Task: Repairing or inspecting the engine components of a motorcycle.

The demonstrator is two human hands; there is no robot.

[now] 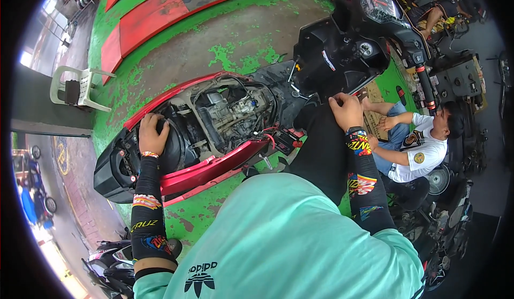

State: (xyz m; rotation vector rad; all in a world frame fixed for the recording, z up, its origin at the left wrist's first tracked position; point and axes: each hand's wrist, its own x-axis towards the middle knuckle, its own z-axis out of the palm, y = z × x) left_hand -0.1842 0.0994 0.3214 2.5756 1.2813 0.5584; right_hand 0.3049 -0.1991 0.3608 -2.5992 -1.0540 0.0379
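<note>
A scooter with red side panels (206,166) stands in front of me, its seat off and the engine (235,111) exposed. My left hand (153,134) lies on the rear of the body, by the black storage tub (174,138). Its fingers are bent over the edge, thumb apart, and I see nothing held in it. Over my black-trousered knee (324,138) is my right hand (346,111), fingers curled and thumb close to the forefinger. Whatever might be between them is too small to make out. A black battery with red leads (288,141) sits beside the right panel.
At the right a person in a white shirt (423,146) sits low, near cardboard (373,109). The scooter's handlebar (423,79) juts out there. Red ramps (155,25) lie on the green floor, with a white plastic chair (83,87) at left. Parked motorcycles (110,267) stand around me.
</note>
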